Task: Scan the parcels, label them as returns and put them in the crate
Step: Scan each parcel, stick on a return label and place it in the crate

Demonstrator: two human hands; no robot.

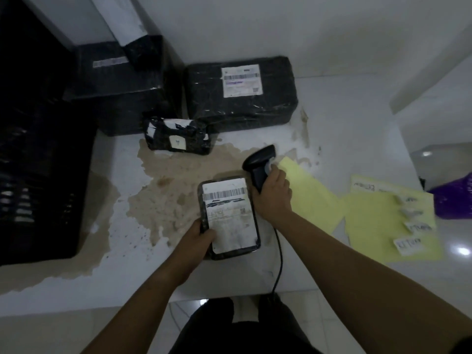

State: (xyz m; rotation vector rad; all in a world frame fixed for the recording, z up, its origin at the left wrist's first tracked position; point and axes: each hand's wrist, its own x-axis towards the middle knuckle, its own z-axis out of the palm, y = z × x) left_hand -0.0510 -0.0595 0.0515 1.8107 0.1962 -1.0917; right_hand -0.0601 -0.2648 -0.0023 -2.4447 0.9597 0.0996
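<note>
A small flat black parcel (229,218) with a white barcode label on top is at the table's middle. My left hand (201,237) grips its near left corner. My right hand (272,195) holds a black corded barcode scanner (260,162) by the handle, just right of the parcel's far end, its head pointing left. A black crate (38,175) stands at the left. Yellow sheets (383,223) at the right carry several small white return labels (408,245).
Behind lie a small black parcel (178,136), a large labelled black parcel (241,93) and another big black parcel (120,85) with a bag on it. The white table (344,118) has a brown stain. A purple basket (454,198) sits at the far right.
</note>
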